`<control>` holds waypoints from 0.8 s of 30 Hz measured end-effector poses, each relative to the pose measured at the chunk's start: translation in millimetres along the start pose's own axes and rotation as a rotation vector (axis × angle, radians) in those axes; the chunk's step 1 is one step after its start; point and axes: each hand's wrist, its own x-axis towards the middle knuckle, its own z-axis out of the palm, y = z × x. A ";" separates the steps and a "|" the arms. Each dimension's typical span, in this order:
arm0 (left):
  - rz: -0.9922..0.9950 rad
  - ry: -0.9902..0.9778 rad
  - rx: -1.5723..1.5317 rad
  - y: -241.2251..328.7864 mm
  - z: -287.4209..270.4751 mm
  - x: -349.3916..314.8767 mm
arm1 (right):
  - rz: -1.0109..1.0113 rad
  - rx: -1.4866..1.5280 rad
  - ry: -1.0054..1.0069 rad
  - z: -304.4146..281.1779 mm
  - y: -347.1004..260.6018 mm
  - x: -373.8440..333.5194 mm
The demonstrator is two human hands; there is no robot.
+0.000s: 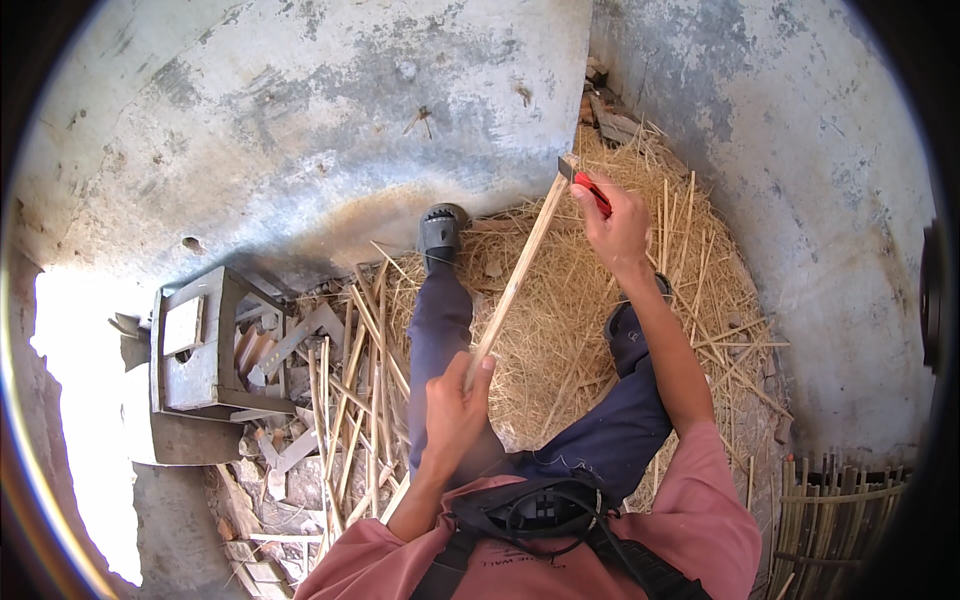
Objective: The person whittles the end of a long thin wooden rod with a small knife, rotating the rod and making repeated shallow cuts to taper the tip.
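Observation:
My left hand (458,400) is closed round the near end of a long, pale strip of wood or bamboo (520,270), which slants up and away to the right. My right hand (616,226) grips a knife (594,192) with a red and black handle. Its dark, broad blade lies against the strip's far end, touching or very close to it. A small light sliver shows at that end, beside the blade. The palm-side fingers of both hands are partly hidden.
Straw-like shavings (560,340) cover the floor between and beyond my legs. Loose strips (372,400) lie in a heap on the left, near a wooden stool-like box (190,350). A slatted bamboo basket (830,520) stands at the lower right. Worn walls (330,110) rise ahead and right.

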 end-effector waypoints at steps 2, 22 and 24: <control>0.021 -0.003 -0.003 -0.4 0.3 0.5 | 0.030 0.011 0.002 2.1 0.1 -1.0; 0.003 0.123 0.154 -19.0 -7.3 10.9 | 0.400 0.802 -0.757 1.4 7.7 -10.2; 0.015 0.142 0.178 -20.0 -8.1 11.9 | 0.190 0.633 -0.726 2.6 1.7 -15.6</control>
